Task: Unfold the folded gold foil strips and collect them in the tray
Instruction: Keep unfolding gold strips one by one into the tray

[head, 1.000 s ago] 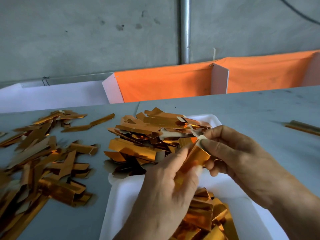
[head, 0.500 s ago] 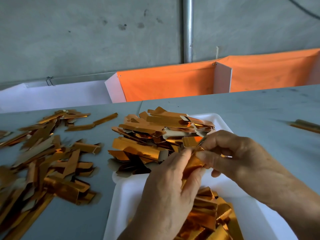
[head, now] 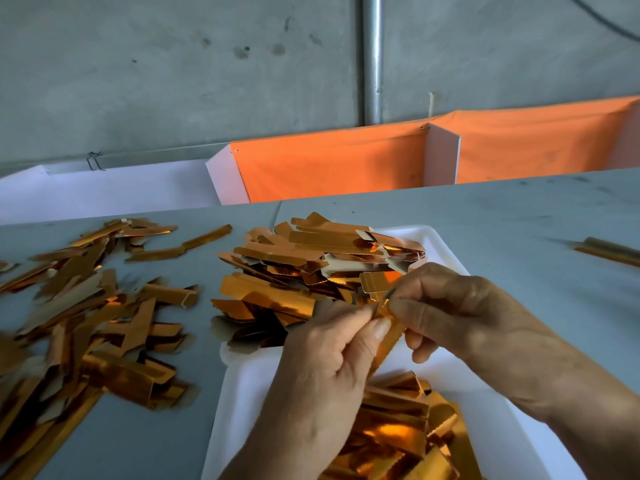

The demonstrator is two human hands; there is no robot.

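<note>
A narrow strip of shiny gold foil card [head: 389, 336] is held above the shallow white plastic tray [head: 446, 244], slanting from upper right down to lower left, its upper end pinched between the fingertips of both hands. The tray lies on the grey table [head: 485, 209]. A heap of flat gold strips with pale backs [head: 311, 271] covers its far end and spills over its left rim; a second heap of creased, glossy gold strips [head: 398, 431] fills its near end. More gold strips [head: 86, 306] lie scattered on the table left of the tray.
</note>
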